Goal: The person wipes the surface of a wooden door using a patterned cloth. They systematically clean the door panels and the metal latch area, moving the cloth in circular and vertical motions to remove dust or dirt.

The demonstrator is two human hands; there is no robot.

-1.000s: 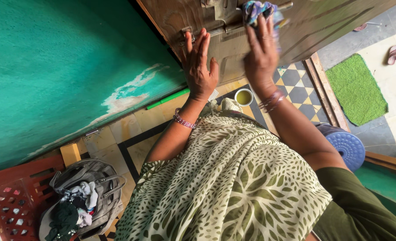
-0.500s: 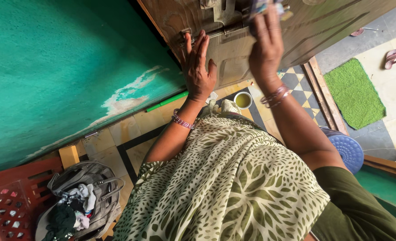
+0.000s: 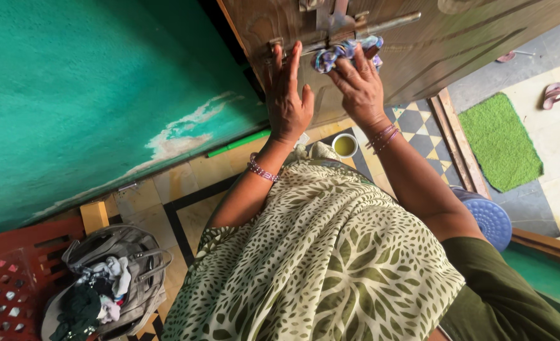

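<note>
**Two hands on a wooden door, one pressing a cloth**

Two hands rest against the brown wooden door [image 3: 431, 44], seen from above. The left hand [image 3: 289, 101] lies flat and released, fingers spread, palm against the panel just below the metal bolt [image 3: 368, 28]; it grips nothing. The right hand [image 3: 359, 88] presses a crumpled, multicoloured cloth [image 3: 346, 52] to the door with its fingers curled over it; the cloth sits directly under the bolt, between the bolt and the knuckles, just beside the left fingertips. Bangles circle both wrists.

Below the hands, on the tiled floor [image 3: 198, 189], stands a small cup [image 3: 344, 145] of yellowish liquid, near the door's lower edge. A green stick [image 3: 239, 143] lies along the foot of the teal wall [image 3: 90, 95], whose paint is flaking low down. At lower left, a grey bag [image 3: 125, 265] stuffed with clothes sits in a red crate [image 3: 8, 278]. To the right lie a green mat [image 3: 498, 142], a blue stool [image 3: 491, 218] and, farther off, a pink sandal [image 3: 553, 95]. A leaf-patterned garment [image 3: 330, 265] fills the foreground.
</note>
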